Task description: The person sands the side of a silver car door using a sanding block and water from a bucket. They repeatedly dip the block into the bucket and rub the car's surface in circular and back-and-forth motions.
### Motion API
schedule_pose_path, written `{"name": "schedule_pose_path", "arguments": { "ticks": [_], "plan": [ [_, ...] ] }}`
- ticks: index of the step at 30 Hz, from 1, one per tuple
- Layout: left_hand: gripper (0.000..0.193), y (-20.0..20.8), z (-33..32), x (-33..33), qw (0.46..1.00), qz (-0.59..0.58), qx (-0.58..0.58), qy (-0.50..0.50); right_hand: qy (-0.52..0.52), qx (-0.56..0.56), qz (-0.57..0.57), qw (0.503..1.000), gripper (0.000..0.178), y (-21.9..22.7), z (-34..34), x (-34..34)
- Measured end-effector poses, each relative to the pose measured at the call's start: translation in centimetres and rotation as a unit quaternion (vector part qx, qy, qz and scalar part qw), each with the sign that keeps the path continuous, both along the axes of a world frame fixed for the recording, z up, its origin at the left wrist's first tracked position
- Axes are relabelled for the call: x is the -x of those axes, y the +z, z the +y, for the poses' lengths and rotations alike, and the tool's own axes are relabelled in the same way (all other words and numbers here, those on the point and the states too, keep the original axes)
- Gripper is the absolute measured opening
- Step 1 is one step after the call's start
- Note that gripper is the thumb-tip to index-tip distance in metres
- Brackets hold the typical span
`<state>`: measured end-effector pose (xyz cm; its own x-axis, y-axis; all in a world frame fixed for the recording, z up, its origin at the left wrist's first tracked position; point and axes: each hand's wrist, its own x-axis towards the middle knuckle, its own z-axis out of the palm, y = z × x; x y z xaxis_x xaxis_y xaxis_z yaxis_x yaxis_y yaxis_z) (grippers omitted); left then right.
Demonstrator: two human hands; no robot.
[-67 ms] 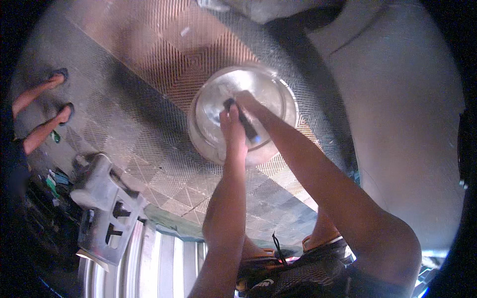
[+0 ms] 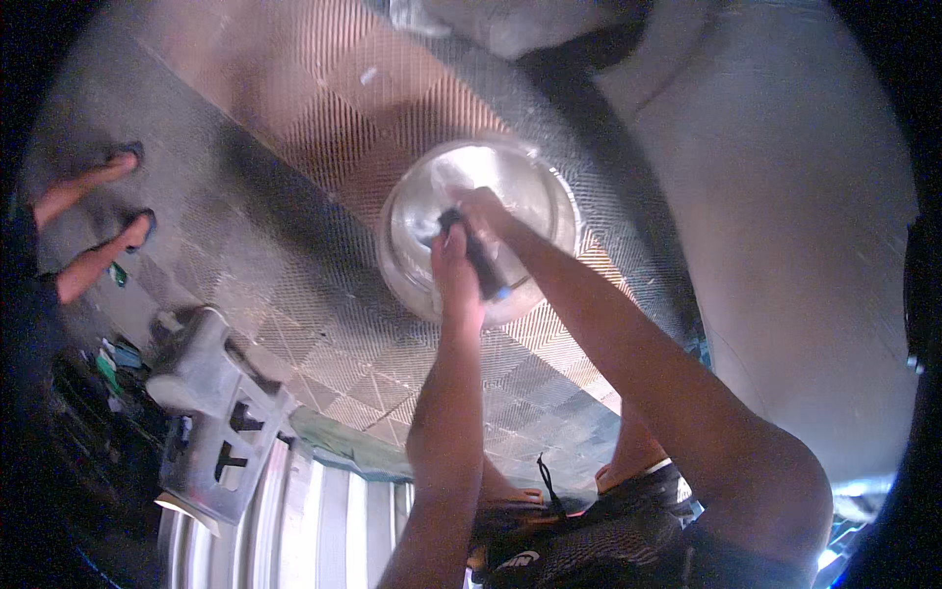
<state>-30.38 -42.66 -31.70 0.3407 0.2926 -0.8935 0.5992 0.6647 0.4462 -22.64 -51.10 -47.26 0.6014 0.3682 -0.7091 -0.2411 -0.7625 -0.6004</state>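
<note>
My left hand (image 2: 454, 260) is closed around a dark, stick-like handle (image 2: 488, 270) with a blue tip at its near end. What the handle belongs to cannot be made out. Just beyond it, my right hand (image 2: 483, 211) is over a round, shiny metal basin (image 2: 392, 257), by the handle's far end. Its fingers are smeared by motion, so their grip is unclear. The basin sits on the patterned floor, and both forearms reach over its near side.
A grey plastic step stool (image 2: 211, 417) stands at the lower left beside a ribbed white surface (image 2: 329, 530). Another person's feet (image 2: 137, 231) are at the far left. A large smooth grey surface (image 2: 775, 245) curves up on the right. A small white scrap (image 2: 369, 76) lies on the floor.
The view has shifted slightly. My left hand and the dark handle sit a little lower and nearer in the picture; the right hand stays over the basin.
</note>
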Motion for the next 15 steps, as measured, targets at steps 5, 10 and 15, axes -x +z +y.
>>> {"name": "schedule_pose_path", "arguments": {
  "ticks": [5, 10, 15],
  "plan": [
    [0.045, 13.7, 6.9, 7.9, 0.99, -0.052, 0.034, 0.128, 0.068, -0.105, -0.111, 0.986, 0.041, 24.1, 3.8, 2.6],
    [0.044, 24.9, 7.4, 5.9, 0.999, -0.015, -0.026, -0.027, 0.18, -0.167, -0.363, 0.899, 0.027, 46.8, -0.3, 2.0],
    [0.063, 34.8, 3.3, -2.8, 0.984, -0.166, -0.063, -0.033, 0.161, -0.037, -0.58, 0.797, 0.031, 62.2, -11.3, -2.1]
  ]
}}
